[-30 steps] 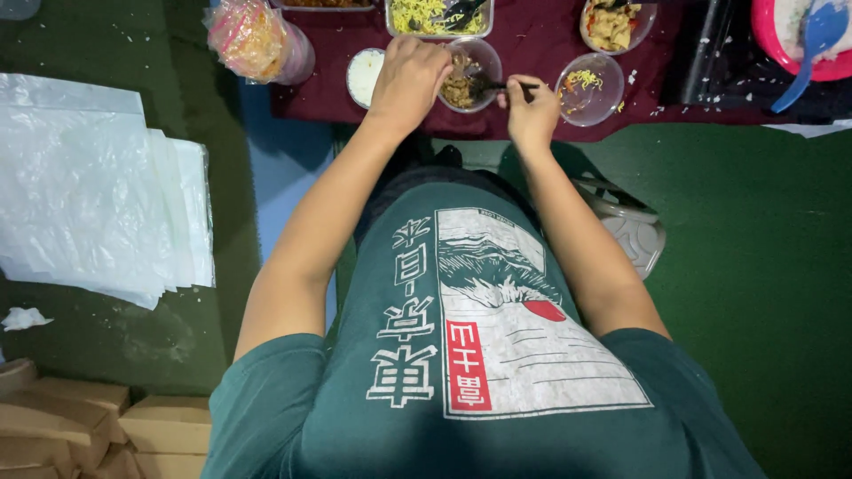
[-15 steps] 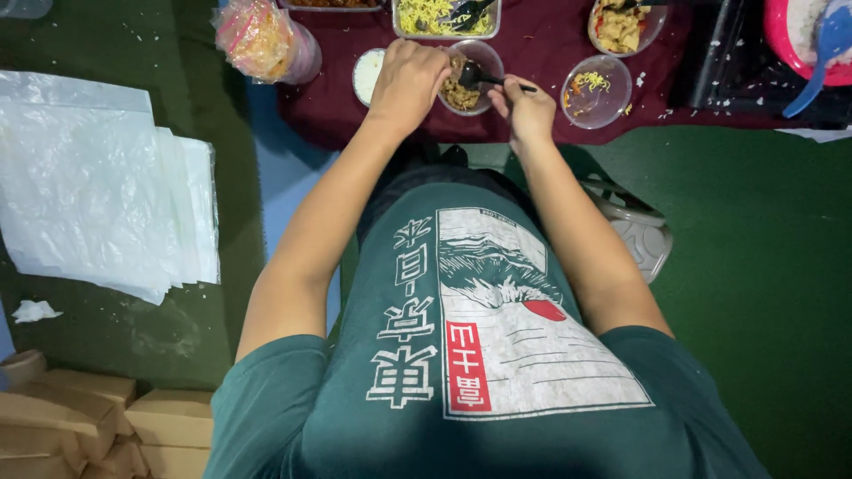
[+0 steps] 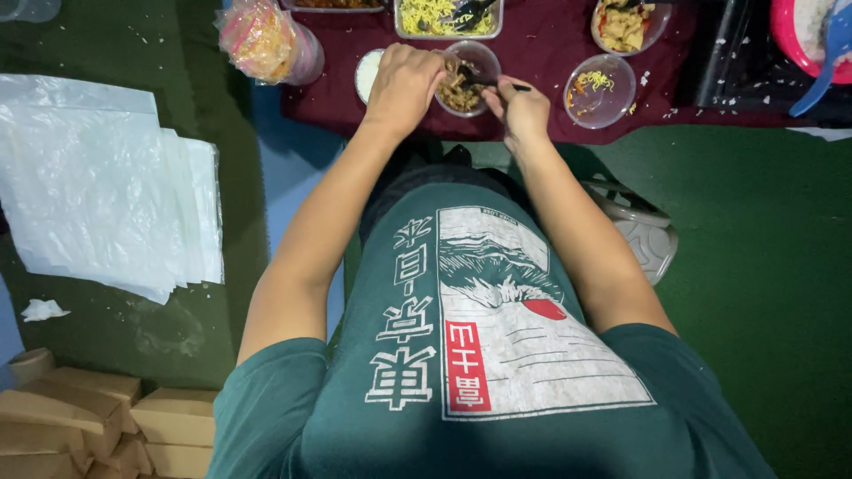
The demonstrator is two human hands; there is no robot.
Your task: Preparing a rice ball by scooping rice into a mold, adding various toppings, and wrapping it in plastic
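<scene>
My left hand (image 3: pixel 404 82) grips the rim of a small clear plastic bowl (image 3: pixel 484 55) of brown food on the dark red cloth (image 3: pixel 532 124). My right hand (image 3: pixel 521 106) holds a thin dark utensil (image 3: pixel 486 82) whose tip dips into that bowl. A second clear bowl (image 3: pixel 600 89), with a few yellow noodles and red bits, sits just right of my right hand. A small white lid or cup (image 3: pixel 365 73) lies left of my left hand.
Along the far edge stand a tray of yellow noodles (image 3: pixel 441 16), a bowl of fried pieces (image 3: pixel 623 27) and a pink tub with a blue scoop (image 3: pixel 821 44). A plastic bag of snacks (image 3: pixel 266 40), stacked white sheets (image 3: pixel 98 195) and brown cardboard boxes (image 3: pixel 80 417) lie left.
My right hand has moved left from beside the right-hand bowl toward the held bowl, bringing the utensil into it. My left hand stays on the bowl.
</scene>
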